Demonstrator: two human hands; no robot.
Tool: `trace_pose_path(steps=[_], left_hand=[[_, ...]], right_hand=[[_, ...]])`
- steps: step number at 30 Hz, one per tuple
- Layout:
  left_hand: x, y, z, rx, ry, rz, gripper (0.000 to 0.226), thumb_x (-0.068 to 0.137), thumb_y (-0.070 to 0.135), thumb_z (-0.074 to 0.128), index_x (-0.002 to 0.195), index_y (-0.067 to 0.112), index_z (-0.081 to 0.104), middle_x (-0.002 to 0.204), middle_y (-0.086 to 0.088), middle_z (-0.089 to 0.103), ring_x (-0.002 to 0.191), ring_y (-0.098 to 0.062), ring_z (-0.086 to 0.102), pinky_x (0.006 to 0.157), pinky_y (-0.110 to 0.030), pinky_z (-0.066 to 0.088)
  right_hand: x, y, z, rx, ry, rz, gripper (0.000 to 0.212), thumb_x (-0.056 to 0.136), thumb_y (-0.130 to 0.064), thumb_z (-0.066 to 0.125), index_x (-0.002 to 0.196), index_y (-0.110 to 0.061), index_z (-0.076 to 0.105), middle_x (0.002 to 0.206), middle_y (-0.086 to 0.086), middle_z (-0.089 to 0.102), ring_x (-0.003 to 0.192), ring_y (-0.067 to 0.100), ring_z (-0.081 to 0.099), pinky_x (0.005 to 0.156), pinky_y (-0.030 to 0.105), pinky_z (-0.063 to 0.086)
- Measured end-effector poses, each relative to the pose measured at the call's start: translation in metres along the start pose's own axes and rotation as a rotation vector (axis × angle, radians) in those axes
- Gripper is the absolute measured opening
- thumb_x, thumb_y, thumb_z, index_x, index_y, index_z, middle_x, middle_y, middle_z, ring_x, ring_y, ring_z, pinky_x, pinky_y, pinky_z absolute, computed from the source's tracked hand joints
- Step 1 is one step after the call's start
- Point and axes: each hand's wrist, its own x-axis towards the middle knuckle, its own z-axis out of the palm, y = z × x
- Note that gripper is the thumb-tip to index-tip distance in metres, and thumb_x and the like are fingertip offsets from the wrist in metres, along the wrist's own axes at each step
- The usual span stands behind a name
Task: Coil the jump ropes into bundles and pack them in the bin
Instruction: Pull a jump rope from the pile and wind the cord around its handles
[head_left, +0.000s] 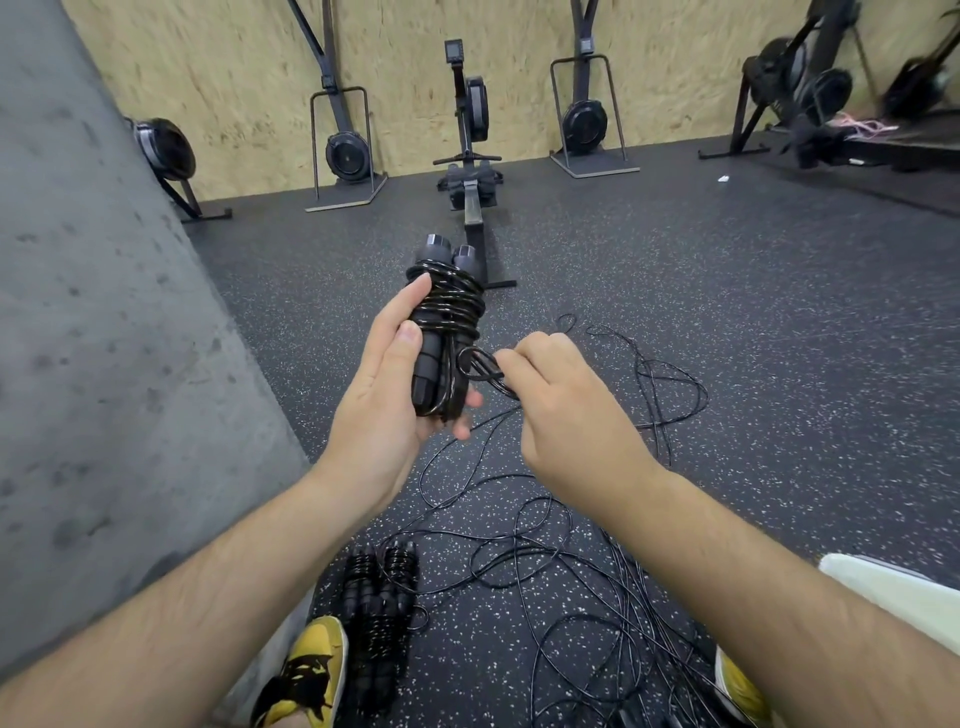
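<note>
My left hand (387, 387) grips a black jump rope bundle (448, 317): two handles side by side with cord wound round their upper part. My right hand (556, 400) pinches the loose end of that cord in a small loop (480, 366) just right of the handles. On the floor below lies a tangle of loose black ropes (571, 582). Coiled bundles (382, 613) lie by my left foot. A white bin corner (893, 587) shows at the right edge.
A grey concrete pillar (104, 338) fills the left side. A rowing machine (470, 171) stands straight ahead, with other machines (345, 140) along the plywood wall. My yellow shoes (306, 675) are at the bottom, on speckled rubber flooring (727, 322).
</note>
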Motion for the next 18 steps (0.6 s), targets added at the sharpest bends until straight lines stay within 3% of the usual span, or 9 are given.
trace_pose_path(steps=[5,11,14,16,18], left_hand=[[-0.003,-0.006,0.002,0.062,-0.014,-0.002,0.040,0.112,0.024,0.029,0.140,0.043,0.050,0.109,-0.026,0.067,0.070,-0.030,0.061,0.051,-0.034,0.046],[-0.004,-0.008,0.003,0.076,-0.032,0.003,0.039,0.112,0.027,0.030,0.136,0.048,0.052,0.114,-0.032,0.062,0.071,-0.029,0.061,0.053,-0.035,0.046],[-0.003,-0.010,0.003,0.090,-0.046,0.011,0.036,0.108,0.036,0.036,0.137,0.048,0.051,0.115,-0.032,0.062,0.073,-0.028,0.060,0.054,-0.035,0.046],[-0.002,-0.011,0.002,0.100,-0.043,0.005,0.038,0.103,0.039,0.038,0.137,0.049,0.051,0.116,-0.031,0.061,0.075,-0.029,0.058,0.055,-0.035,0.046],[-0.002,-0.012,0.000,0.105,-0.055,-0.008,0.036,0.106,0.037,0.037,0.137,0.048,0.051,0.118,-0.029,0.062,0.074,-0.028,0.056,0.057,-0.036,0.045]], right_hand=[[-0.002,-0.007,0.002,0.032,-0.061,-0.035,0.044,0.072,-0.009,0.028,0.103,-0.005,0.059,0.096,0.009,0.050,0.086,0.027,0.044,0.078,0.040,0.044],[-0.002,-0.011,0.006,-0.032,-0.101,0.004,0.041,0.074,-0.016,0.025,0.099,-0.010,0.057,0.096,0.006,0.048,0.086,0.024,0.043,0.074,0.035,0.045],[-0.003,-0.018,0.006,-0.101,-0.160,0.006,0.047,0.083,-0.020,0.014,0.102,-0.009,0.056,0.100,0.009,0.050,0.089,0.026,0.045,0.069,0.037,0.049],[-0.003,-0.022,0.006,-0.122,-0.157,0.003,0.050,0.088,-0.022,0.011,0.100,-0.007,0.057,0.097,0.011,0.053,0.083,0.026,0.050,0.058,0.033,0.047],[-0.004,-0.024,0.005,-0.159,-0.088,0.004,0.039,0.095,-0.025,0.023,0.089,-0.009,0.058,0.084,0.009,0.054,0.067,0.023,0.054,0.045,0.026,0.031]])
